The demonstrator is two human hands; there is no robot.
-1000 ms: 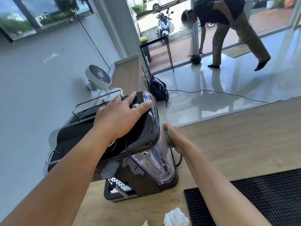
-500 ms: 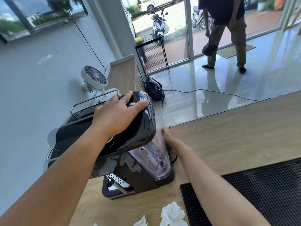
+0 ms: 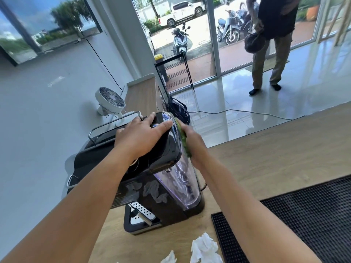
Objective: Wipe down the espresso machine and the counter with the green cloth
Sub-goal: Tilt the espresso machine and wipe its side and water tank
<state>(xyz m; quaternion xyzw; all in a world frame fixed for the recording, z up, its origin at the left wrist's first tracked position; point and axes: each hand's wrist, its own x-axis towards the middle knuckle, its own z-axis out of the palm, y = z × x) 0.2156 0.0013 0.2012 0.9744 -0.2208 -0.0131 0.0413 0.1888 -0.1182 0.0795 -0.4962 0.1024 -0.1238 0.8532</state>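
A black espresso machine point(image 3: 159, 190) with a clear water tank stands on the light wooden counter point(image 3: 266, 160). My left hand point(image 3: 141, 136) lies flat on the machine's top with its fingers spread. My right hand point(image 3: 195, 145) presses the green cloth point(image 3: 183, 137) against the upper back of the tank. Only a strip of the cloth shows between hand and tank, and my right fingers are mostly hidden behind it.
A black rubber mat point(image 3: 303, 211) lies on the counter at the right. Crumpled white tissues point(image 3: 205, 247) sit near the front edge. A white fan point(image 3: 111, 100) stands behind the machine. A person point(image 3: 271, 40) stands on the tiled floor by the glass doors.
My right hand has moved with the cloth from low behind the tank up to its top edge. My left hand has stayed on the machine's top. The person by the doors has stood upright.
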